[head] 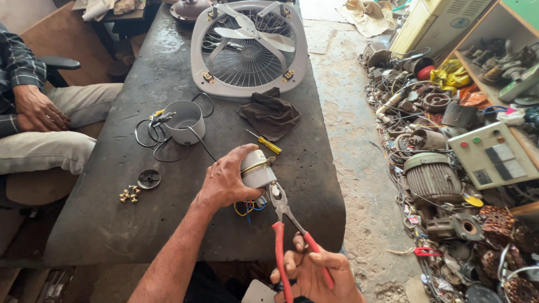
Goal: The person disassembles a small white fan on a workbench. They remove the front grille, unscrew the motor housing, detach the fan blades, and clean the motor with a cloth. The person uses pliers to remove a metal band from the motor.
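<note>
A dark, worn workbench (168,235) is seen from above. Near its front edge, a small grey motor (256,168) is gripped in the left hand (224,180), the fingers wrapped closed around its body. Yellow and blue wires (250,206) are seen hanging beneath it. Red-handled pliers (286,224) are held in the right hand (314,272), fingers curled shut around both handles, and the metal nose is set against the underside of the motor. Behind these, a yellow-handled screwdriver (265,142) is laid beside a dark cloth (270,114). Further back a square grey exhaust fan (250,47) is lying flat. To the left a grey cylindrical housing (184,120) is ringed by loose cable, with brass screws (129,194) nearby. Another person's hand (36,108) is rested on a lap at far left
</note>
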The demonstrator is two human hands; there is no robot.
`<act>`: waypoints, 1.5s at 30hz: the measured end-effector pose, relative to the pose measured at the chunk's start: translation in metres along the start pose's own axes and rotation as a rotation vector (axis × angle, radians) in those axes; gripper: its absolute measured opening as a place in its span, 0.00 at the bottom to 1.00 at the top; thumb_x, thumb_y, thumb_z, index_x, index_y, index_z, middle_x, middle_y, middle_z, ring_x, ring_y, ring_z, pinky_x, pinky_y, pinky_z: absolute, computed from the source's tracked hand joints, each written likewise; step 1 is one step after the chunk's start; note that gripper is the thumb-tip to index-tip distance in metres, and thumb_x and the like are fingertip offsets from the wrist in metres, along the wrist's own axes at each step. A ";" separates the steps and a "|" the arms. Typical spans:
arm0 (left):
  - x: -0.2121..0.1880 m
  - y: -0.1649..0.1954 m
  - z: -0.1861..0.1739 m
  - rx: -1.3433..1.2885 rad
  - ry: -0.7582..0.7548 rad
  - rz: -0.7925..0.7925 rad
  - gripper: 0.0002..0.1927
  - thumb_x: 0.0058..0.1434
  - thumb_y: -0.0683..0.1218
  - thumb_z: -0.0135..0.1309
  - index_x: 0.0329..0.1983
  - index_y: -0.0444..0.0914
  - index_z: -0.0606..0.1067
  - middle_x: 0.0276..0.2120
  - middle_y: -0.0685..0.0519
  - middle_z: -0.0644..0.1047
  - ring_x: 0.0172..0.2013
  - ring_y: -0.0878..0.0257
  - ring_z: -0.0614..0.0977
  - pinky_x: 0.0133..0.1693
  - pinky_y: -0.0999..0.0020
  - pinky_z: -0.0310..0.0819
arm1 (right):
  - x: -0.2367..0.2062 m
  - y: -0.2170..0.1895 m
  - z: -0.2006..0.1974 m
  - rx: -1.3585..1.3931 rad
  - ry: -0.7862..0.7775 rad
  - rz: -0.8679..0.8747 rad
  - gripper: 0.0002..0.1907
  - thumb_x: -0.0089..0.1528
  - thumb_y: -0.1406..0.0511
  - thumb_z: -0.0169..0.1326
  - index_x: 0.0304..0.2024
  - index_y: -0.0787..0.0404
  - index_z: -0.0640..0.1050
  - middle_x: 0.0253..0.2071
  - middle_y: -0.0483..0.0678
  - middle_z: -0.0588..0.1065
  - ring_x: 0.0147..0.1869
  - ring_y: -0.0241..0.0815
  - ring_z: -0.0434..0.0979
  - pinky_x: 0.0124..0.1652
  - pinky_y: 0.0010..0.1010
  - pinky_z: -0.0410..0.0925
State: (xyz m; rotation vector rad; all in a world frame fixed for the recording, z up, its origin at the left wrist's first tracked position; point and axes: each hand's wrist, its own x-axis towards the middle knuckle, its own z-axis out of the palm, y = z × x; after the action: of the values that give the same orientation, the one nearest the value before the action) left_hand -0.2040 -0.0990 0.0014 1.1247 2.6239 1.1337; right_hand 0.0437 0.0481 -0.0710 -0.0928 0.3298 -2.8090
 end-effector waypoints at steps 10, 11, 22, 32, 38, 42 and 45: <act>0.002 0.003 -0.001 0.007 -0.035 -0.042 0.52 0.29 0.55 0.68 0.65 0.46 0.69 0.56 0.51 0.78 0.54 0.53 0.80 0.56 0.59 0.73 | -0.003 -0.010 -0.020 -0.551 0.270 -0.094 0.13 0.62 0.66 0.50 0.48 0.61 0.68 0.38 0.55 0.70 0.51 0.59 0.74 0.42 0.54 0.73; 0.002 0.004 -0.002 0.010 -0.040 -0.049 0.53 0.29 0.55 0.68 0.65 0.46 0.69 0.56 0.52 0.78 0.54 0.54 0.81 0.56 0.59 0.73 | -0.002 -0.008 -0.021 -1.038 0.452 -0.185 0.13 0.61 0.66 0.51 0.47 0.61 0.68 0.39 0.56 0.71 0.52 0.59 0.74 0.43 0.54 0.73; 0.002 0.003 -0.001 -0.004 -0.022 -0.056 0.51 0.29 0.55 0.69 0.64 0.46 0.70 0.55 0.52 0.78 0.54 0.54 0.81 0.55 0.59 0.74 | -0.013 -0.009 0.002 -0.330 0.203 -0.068 0.08 0.56 0.67 0.54 0.36 0.59 0.70 0.48 0.64 0.75 0.60 0.65 0.76 0.53 0.61 0.72; 0.000 0.004 -0.001 0.003 -0.008 -0.051 0.50 0.29 0.54 0.69 0.64 0.47 0.70 0.55 0.52 0.78 0.54 0.54 0.80 0.55 0.59 0.73 | -0.007 -0.013 -0.014 0.010 0.005 -0.028 0.08 0.64 0.64 0.48 0.43 0.62 0.67 0.43 0.56 0.72 0.56 0.64 0.75 0.46 0.60 0.73; 0.001 0.002 -0.001 -0.012 -0.016 -0.056 0.51 0.29 0.54 0.70 0.63 0.47 0.70 0.54 0.52 0.79 0.53 0.53 0.81 0.54 0.58 0.74 | -0.008 -0.007 -0.035 -1.217 0.631 -0.171 0.17 0.55 0.73 0.61 0.47 0.64 0.74 0.41 0.60 0.70 0.40 0.60 0.67 0.38 0.48 0.65; 0.000 0.001 -0.002 -0.044 0.044 0.001 0.49 0.30 0.55 0.70 0.62 0.46 0.72 0.53 0.51 0.79 0.52 0.51 0.82 0.53 0.57 0.75 | -0.011 0.000 -0.031 -2.163 0.847 -0.486 0.16 0.47 0.68 0.65 0.38 0.58 0.79 0.41 0.50 0.73 0.50 0.51 0.73 0.51 0.44 0.65; 0.000 0.003 -0.003 -0.035 0.062 -0.026 0.49 0.30 0.55 0.70 0.62 0.46 0.72 0.52 0.51 0.80 0.51 0.51 0.83 0.52 0.57 0.76 | -0.002 -0.014 -0.024 -2.109 0.949 -0.506 0.16 0.49 0.66 0.64 0.39 0.60 0.78 0.42 0.51 0.72 0.50 0.54 0.71 0.51 0.44 0.64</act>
State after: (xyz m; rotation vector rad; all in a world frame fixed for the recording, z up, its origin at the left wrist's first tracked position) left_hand -0.2032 -0.0988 0.0056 1.0630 2.6450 1.2231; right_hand 0.0393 0.0672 -0.0905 0.7299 3.2819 -1.1543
